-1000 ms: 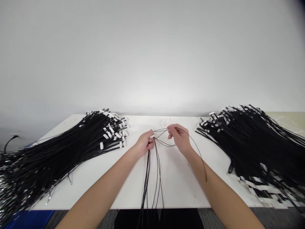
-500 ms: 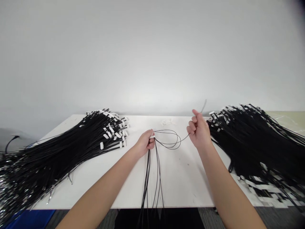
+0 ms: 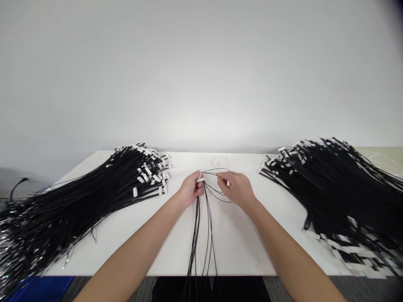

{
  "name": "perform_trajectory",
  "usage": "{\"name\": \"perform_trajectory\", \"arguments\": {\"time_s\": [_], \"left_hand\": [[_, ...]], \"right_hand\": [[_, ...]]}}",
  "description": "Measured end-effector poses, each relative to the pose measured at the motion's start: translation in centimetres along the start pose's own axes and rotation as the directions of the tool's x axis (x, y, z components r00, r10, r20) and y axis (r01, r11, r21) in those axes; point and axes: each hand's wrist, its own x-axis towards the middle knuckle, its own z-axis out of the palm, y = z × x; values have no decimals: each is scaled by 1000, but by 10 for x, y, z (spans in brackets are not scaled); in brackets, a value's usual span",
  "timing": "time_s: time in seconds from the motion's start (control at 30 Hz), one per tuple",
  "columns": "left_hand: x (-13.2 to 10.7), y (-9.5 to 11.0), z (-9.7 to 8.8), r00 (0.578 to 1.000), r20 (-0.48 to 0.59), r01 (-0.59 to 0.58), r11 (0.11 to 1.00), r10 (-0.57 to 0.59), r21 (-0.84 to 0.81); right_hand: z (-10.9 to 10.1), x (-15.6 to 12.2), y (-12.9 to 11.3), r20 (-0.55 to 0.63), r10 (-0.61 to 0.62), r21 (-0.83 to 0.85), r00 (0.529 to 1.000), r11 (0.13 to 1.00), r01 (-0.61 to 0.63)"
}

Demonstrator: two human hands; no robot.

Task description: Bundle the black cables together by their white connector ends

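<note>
Thin black cables (image 3: 210,218) hang from my left hand (image 3: 190,188) over the table's front edge. That hand is closed around them, with a small white piece (image 3: 200,180) showing at its fingertips. Some of the cables bend into loops (image 3: 217,193) to the right of the white piece. My right hand (image 3: 236,188) is in a closed pinch on a thin cable, just right of the left fingertips. Its fingers partly cover the loops.
On the left of the white table (image 3: 126,235) lies a large pile of black cables (image 3: 85,188) with white ends. Another such pile (image 3: 340,184) covers the right side. Small white pieces (image 3: 221,160) lie at the back, near the wall (image 3: 201,75).
My right hand has come in from the right, beside the pile, to just right of my left hand, bringing the cable along. My left hand has stayed in place.
</note>
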Motion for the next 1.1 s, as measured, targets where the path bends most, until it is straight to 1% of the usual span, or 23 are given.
{"name": "perform_trajectory", "arguments": {"time_s": [0.13,0.37,0.5,0.6,0.7,0.8,0.9,1.0,1.1], "left_hand": [[1,-1,-1,1000,-13,3,1000,-3,0],[-2,1,3,1000,-28,6,1000,-6,8],[-2,0,2,999,-33,6,1000,-6,21],[-1,-1,1,999,-31,-8,999,10,48],[-1,-3,0,998,-27,-50,994,53,98],[-1,-5,1,996,-2,-91,983,92,157],[0,-5,1,995,11,-96,977,95,192],[1,-6,0,996,20,-92,973,90,211],[1,-8,-2,994,77,-98,965,82,245]], "right_hand": [[3,-1,1,-28,-34,-39,999,999,33],[4,-2,1,-13,-54,-91,998,994,52],[4,-1,2,-12,-62,-114,998,992,60],[5,-2,2,-33,-86,-120,996,989,82],[6,-2,2,-57,-118,-136,991,985,109],[6,-3,3,-78,-155,-175,985,975,139],[8,-4,7,-90,-207,-214,974,959,184],[9,-5,10,-104,-291,-253,951,933,257],[10,-5,10,-109,-363,-307,925,898,316]]}}
